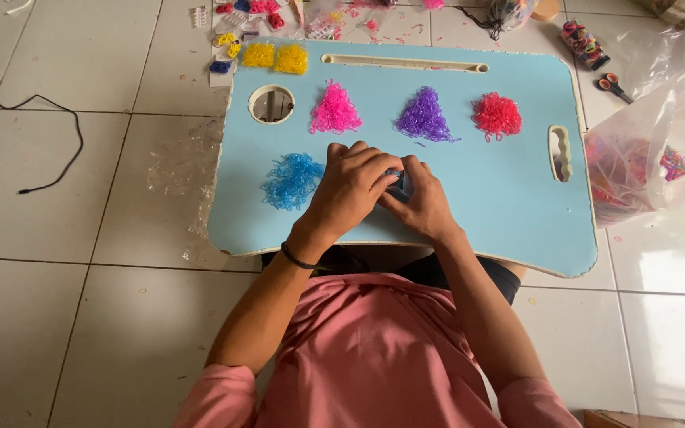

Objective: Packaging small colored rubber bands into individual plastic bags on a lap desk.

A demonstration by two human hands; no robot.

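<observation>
Both hands meet at the middle of the light-blue tabletop (501, 198), the left hand (350, 194) and right hand (423, 204) curling their fingers shut around a small dark object (397, 181) (mostly hidden), blue band pile (292, 181) just left.

Bare board is left on the right half of the light-blue lap tray (509, 214), below the red band pile (496, 116). The near left is blocked by the blue pile (292, 181); the far row is taken by the pink (335, 111) and purple (424, 116) piles, with narrow gaps between. The cup hole (271, 104) sits far left.
</observation>
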